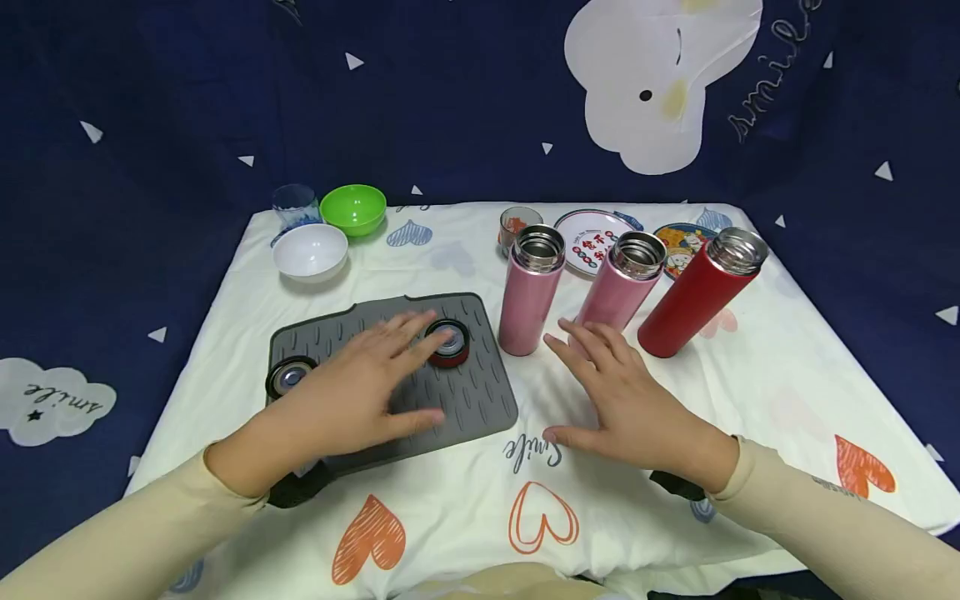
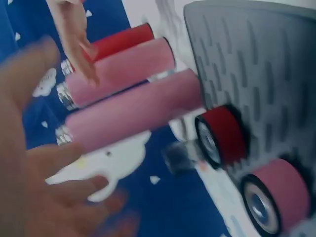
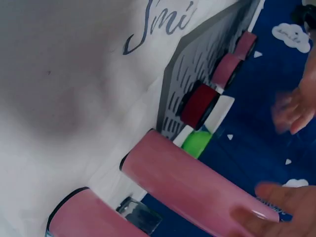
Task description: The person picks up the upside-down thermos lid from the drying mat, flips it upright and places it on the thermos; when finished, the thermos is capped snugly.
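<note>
Nearest the person, both sleeved forearms reach over a white cloth (image 1: 450,508) printed with hearts. The left hand (image 1: 352,392) hovers flat over a grey ribbed mat (image 1: 472,400), fingers straight and spread, holding nothing; its fingertips lie at or just above a red lid (image 1: 450,343), though contact cannot be confirmed. The right hand (image 1: 622,400) is likewise spread and empty, fingers pointing toward the base of the middle bottle.

On the mat, the red lid sits rim up, showing a silvery inner disc. A second lid (image 1: 288,375) lies at the mat's left edge. The left wrist view shows a pink lid (image 2: 274,197) just beside the red one; in the head view the hand covers that spot. The mat probably serves as a non-slip rest for loose lids.

Beyond the hands, three uncapped bottles stand upright in a row: a pink bottle (image 1: 531,292), another pink bottle (image 1: 622,287) and a red bottle (image 1: 697,296), each with a bare steel mouth.

Farther back lie a white bowl (image 1: 311,250), a green bowl (image 1: 353,208), a glass (image 1: 294,204), a small cup (image 1: 516,225) and two printed plates (image 1: 592,237).
</note>
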{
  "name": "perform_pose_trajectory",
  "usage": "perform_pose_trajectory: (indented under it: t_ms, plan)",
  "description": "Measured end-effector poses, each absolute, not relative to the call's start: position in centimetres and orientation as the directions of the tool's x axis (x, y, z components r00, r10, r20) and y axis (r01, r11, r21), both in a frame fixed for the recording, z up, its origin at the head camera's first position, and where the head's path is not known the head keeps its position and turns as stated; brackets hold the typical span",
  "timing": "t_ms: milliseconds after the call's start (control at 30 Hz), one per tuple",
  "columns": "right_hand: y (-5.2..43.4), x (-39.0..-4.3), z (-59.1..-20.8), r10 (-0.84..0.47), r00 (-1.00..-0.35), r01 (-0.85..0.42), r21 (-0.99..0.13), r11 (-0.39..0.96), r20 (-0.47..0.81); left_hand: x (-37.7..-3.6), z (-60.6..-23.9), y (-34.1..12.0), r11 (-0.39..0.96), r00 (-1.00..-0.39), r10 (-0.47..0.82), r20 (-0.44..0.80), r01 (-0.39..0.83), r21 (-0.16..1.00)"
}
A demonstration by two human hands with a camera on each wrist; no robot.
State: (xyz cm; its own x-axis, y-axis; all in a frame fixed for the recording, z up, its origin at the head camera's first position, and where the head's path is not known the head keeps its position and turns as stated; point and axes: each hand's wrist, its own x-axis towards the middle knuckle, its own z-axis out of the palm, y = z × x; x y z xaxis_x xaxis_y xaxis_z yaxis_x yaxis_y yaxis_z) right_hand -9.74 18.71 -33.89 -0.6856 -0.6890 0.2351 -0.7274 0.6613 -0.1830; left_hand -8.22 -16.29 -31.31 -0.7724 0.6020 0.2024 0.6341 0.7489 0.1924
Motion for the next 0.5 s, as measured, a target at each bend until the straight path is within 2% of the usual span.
perform_pose_trajectory:
  t_ms: [67,133,200,267,333,400,500]
  plan:
    - [18.5,-9.9,-33.8,-0.698,-0.665,-0.746,-0.266,0.61,0.266,-8.6,-31.2,-17.8,0.769,-0.807,0.527,0.266,0.586,0.256]
    - [18.4,-10.0,-33.8,-0.706,-0.654,-0.753,-0.323,0.573,0.272,-9.1,-31.1,-19.8,0.83,-0.869,0.414,0.27,0.482,0.281]
    - [18.3,-10.1,-33.8,-0.719,-0.643,-0.758,-0.354,0.548,0.264,-9.6,-31.3,-22.3,0.916,-0.942,0.292,0.168,0.326,0.236]
    - [18.2,-10.1,-34.0,-0.735,-0.629,-0.765,-0.366,0.53,0.251,-9.7,-31.8,-24.7,0.974,-0.984,0.179,0.023,0.181,0.138]
    - [18.0,-10.2,-34.2,-0.751,-0.614,-0.774,-0.372,0.513,0.241,-9.7,-32.6,-26.6,0.992,-0.989,0.113,-0.093,0.108,0.061]
    - [17.8,-10.3,-34.5,-0.764,-0.6,-0.782,-0.372,0.499,0.237,-9.5,-33.4,-27.8,0.996,-0.982,0.087,-0.166,0.081,0.047]
    - [17.6,-10.4,-35.0,-0.775,-0.586,-0.791,-0.375,0.483,0.237,-9.4,-34.4,-28.6,0.994,-0.978,0.091,-0.186,0.079,0.073]
